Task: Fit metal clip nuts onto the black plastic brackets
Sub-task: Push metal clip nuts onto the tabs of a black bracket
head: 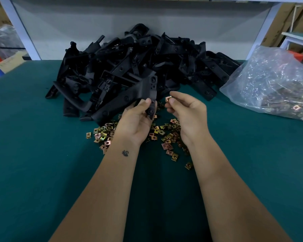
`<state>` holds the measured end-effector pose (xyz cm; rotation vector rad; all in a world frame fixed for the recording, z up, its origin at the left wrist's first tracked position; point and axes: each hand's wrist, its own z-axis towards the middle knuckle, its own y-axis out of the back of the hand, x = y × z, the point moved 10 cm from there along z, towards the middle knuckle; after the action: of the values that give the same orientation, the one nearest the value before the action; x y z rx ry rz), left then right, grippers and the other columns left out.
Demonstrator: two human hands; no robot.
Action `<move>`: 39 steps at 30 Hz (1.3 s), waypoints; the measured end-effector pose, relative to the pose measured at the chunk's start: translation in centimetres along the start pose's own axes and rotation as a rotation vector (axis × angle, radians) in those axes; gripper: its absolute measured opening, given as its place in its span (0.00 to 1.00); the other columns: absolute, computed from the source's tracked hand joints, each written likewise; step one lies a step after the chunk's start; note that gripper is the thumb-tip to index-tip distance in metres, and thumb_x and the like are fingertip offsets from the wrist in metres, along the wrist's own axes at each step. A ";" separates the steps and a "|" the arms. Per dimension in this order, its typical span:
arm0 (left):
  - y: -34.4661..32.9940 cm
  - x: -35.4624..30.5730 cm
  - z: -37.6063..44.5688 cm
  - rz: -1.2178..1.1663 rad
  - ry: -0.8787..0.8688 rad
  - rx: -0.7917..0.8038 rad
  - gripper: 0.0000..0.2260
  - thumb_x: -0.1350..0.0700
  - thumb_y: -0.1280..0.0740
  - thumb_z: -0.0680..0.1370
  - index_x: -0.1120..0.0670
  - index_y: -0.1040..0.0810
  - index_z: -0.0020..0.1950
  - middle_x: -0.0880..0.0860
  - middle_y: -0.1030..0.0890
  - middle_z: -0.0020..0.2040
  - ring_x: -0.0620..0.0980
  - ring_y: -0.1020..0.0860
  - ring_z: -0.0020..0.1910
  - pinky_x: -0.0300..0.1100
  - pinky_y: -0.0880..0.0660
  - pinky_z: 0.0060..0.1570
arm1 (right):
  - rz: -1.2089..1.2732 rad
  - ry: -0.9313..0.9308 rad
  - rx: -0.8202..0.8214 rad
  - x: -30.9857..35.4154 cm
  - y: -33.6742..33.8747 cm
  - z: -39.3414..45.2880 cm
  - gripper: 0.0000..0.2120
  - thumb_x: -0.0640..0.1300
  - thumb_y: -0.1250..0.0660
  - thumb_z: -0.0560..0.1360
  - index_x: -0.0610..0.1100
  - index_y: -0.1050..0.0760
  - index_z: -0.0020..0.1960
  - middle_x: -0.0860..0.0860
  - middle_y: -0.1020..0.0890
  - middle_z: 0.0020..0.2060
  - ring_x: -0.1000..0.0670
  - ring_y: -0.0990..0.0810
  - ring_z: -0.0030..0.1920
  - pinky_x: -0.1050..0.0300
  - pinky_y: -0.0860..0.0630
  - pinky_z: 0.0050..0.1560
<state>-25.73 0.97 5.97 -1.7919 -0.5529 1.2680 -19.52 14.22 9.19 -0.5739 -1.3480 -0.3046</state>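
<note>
Above mid-table, left hand grips a black bracket; right hand fingers pinch a clip nut. No writing is legible.

Can't really make out what's inside the clear plastic bag, just glare and crinkles, and the right edge chops it off anyway. Half the loose clip nuts tucked under both wrists. Back of the bracket pile one black blur. Cardboard boxes cut off top right.
</note>
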 end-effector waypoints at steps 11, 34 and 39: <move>-0.8 1.6 -0.3 0.030 0.138 0.090 0.06 0.68 0.36 0.78 0.63 0.20 0.52 0.58 0.15 0.48 0.50 0.15 0.46 0.41 0.18 0.49 | 0.231 -0.036 0.030 -0.2 -0.4 0.2 0.07 0.31 0.34 0.77 0.40 0.18 0.49 0.47 0.16 0.41 0.54 0.17 0.41 0.62 0.21 0.46; -1.5 1.6 -1.2 0.114 0.144 0.103 0.08 0.67 0.37 0.79 0.61 0.21 0.55 0.56 0.15 0.47 0.49 0.15 0.45 0.41 0.19 0.52 | 0.097 -0.048 -0.005 -0.2 0.0 0.2 0.09 0.42 0.33 0.79 0.43 0.21 0.41 0.52 0.19 0.31 0.55 0.22 0.33 0.62 0.24 0.36; -1.6 1.6 -1.2 0.113 0.153 0.100 0.07 0.67 0.38 0.79 0.62 0.21 0.54 0.56 0.15 0.45 0.48 0.15 0.43 0.40 0.20 0.53 | 0.104 -0.035 -0.007 0.0 0.1 0.1 0.09 0.42 0.33 0.79 0.43 0.22 0.41 0.52 0.19 0.31 0.56 0.22 0.33 0.62 0.24 0.37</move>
<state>-23.79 2.58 6.54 -1.8382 -0.3009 1.2003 -19.58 14.33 9.16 -0.6556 -1.3457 -0.2153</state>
